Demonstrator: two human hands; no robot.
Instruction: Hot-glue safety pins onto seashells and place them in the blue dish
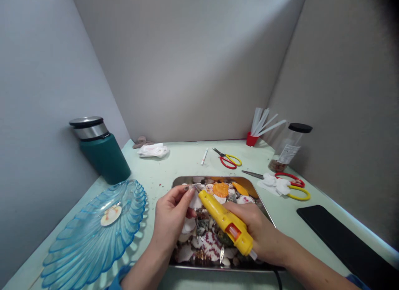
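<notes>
- Right over the metal tray [249, 184], the person's left hand [171, 211] has thumb and fingers pinched on a small pale piece [195, 185]; from here I can't make out just what it is.
- The right hand [262, 229], also above the tray, is wrapped around a yellow glue gun [220, 213], its nozzle aimed left at the pinched fingers. Whether the tip touches the piece, I can't tell.
- Inside the tray lies a heap of shells [212, 242], mostly white, speckled or purple-streaked, with an orange shell [220, 190] toward the far end.
- Left of the tray sits a blue scalloped dish [87, 252] holding one pale shell [111, 215]; a teal bottle [104, 157] stands tray-left too, farther back.
- Beyond the tray I see a white marker-like stick [204, 156] and, to its right, small scissors [236, 160] with red and yellow handles.
- To the tray's far right: a red cup [252, 139] of white sticks [261, 121], a black-lidded clear jar [288, 148], and larger scissors [298, 192] with white material [274, 184] on them.
- Right of the tray, nearer the person, lies a flat black object [339, 236].
</notes>
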